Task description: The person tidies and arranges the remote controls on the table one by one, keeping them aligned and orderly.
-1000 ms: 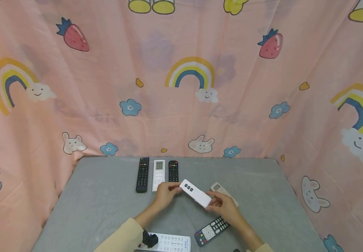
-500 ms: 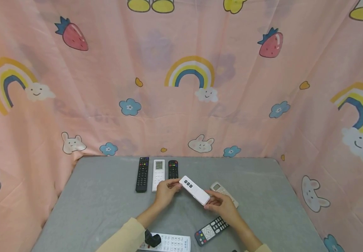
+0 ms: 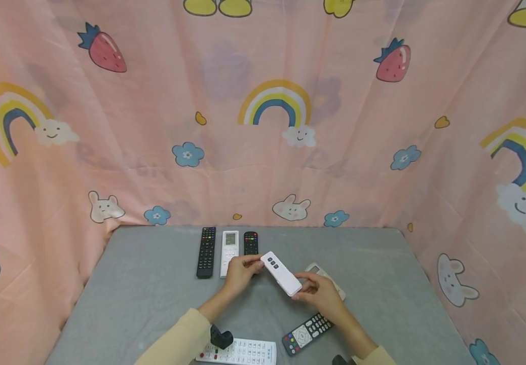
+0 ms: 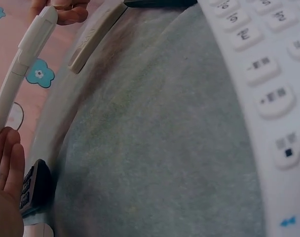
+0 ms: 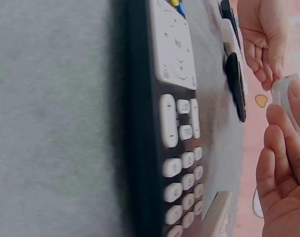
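Note:
A slim white remote control [image 3: 281, 274] with a few dark buttons near one end is held above the table, slanting down to the right in the head view. My left hand [image 3: 239, 276] pinches its upper left end, while my right hand [image 3: 321, 294] pinches the lower right end. From the left wrist the white remote [image 4: 22, 59] shows edge-on, clear of the cloth. Part of a short black remote [image 3: 251, 243] is hidden behind the left hand. A beige remote [image 3: 326, 278] lies partly covered by the right hand.
At the back lie a long black remote [image 3: 206, 253] and a white remote with a screen [image 3: 230, 248]. Nearer the front are a wide white remote [image 3: 249, 351] and a dark grey remote [image 3: 306, 334]. A pink patterned curtain [image 3: 245, 177] borders the grey table [image 3: 144, 284].
Both hands have raised the white remote slightly. Its right end has shifted a little to the left, so it slants more steeply. The remotes on the table stay put.

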`<state>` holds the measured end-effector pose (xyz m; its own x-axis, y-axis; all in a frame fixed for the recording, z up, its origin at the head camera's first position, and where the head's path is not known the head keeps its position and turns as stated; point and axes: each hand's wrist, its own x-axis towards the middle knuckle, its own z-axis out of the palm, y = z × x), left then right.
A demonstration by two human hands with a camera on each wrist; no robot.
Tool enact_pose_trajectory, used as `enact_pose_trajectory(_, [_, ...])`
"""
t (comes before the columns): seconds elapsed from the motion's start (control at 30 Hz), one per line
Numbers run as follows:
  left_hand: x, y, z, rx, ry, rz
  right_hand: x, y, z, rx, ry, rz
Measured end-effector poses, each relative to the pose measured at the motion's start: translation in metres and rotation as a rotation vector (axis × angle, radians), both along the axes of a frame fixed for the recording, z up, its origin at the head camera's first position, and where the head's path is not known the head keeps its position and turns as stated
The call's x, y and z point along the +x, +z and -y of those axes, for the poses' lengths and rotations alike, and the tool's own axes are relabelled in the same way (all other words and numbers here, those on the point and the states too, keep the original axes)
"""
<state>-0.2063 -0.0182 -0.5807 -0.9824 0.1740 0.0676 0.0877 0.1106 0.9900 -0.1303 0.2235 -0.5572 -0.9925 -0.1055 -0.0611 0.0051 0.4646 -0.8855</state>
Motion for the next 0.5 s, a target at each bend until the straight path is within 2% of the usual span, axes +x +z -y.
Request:
enact_pose_trajectory(0.27, [-0.016, 0.005, -0.004, 0.008, 0.019, 0.032, -0.012, 0.005, 0.006, 0.075, 0.001, -0.036])
enact_pose_trajectory(0.5, [-0.035, 0.019, -0.005, -0.01, 0.018, 0.016, -0.028, 0.007, 0.011, 0.08, -0.002, -0.076])
